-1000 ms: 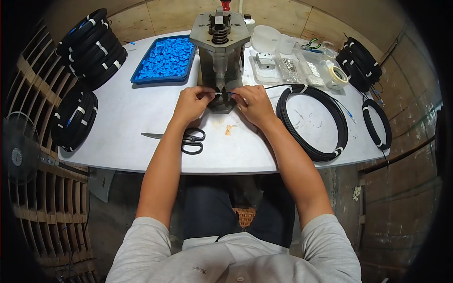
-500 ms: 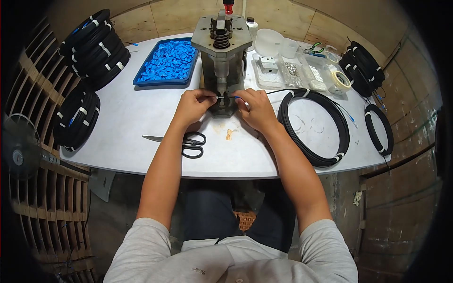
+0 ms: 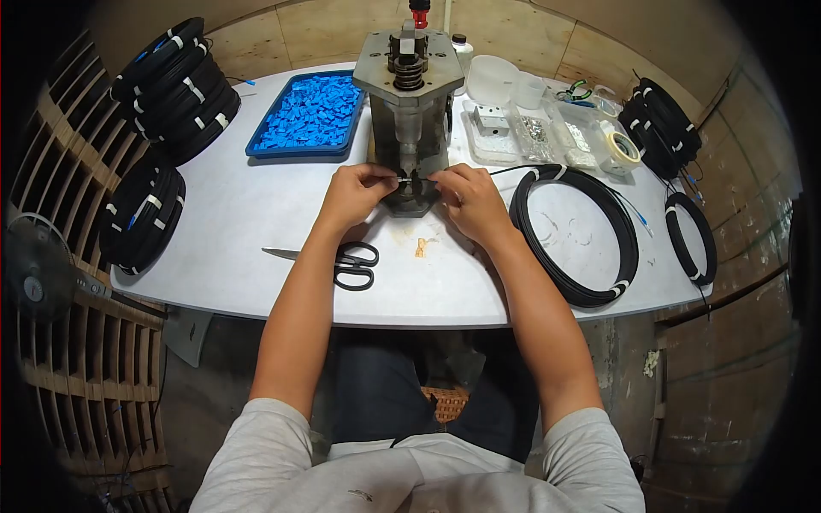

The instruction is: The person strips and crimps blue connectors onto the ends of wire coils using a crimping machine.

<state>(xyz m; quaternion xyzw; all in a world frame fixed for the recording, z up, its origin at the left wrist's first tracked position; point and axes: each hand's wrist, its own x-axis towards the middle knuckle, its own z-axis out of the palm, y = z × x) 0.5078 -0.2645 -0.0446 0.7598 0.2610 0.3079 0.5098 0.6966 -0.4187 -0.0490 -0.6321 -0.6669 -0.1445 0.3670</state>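
Observation:
A grey metal bench press [image 3: 410, 120] stands upright at the back middle of the table, and both hands are at its lower jaw. My left hand [image 3: 355, 195] is closed in a pinch on a small silvery connector [image 3: 402, 180] at the jaw's left side. At the right side my right hand [image 3: 472, 198] pinches the end of a black cable [image 3: 506, 169], which runs behind the hand to a large coil [image 3: 629, 231] lying on the table. My fingers hide most of the cable end and the spot where it meets the jaw.
Black-handled scissors [image 3: 355, 254] lie beside my left forearm. A blue tray [image 3: 299, 155] of small blue parts stands left of the press. Clear containers [image 3: 492, 154] of small parts and a tape roll [image 3: 623, 147] stand right. Stacked cable coils [image 3: 184, 94] sit at the left edge.
The view has shifted slightly, so everything sits a little further right and lower. The blue bit at my right fingertips no longer shows. Both hands stay at the press jaw.

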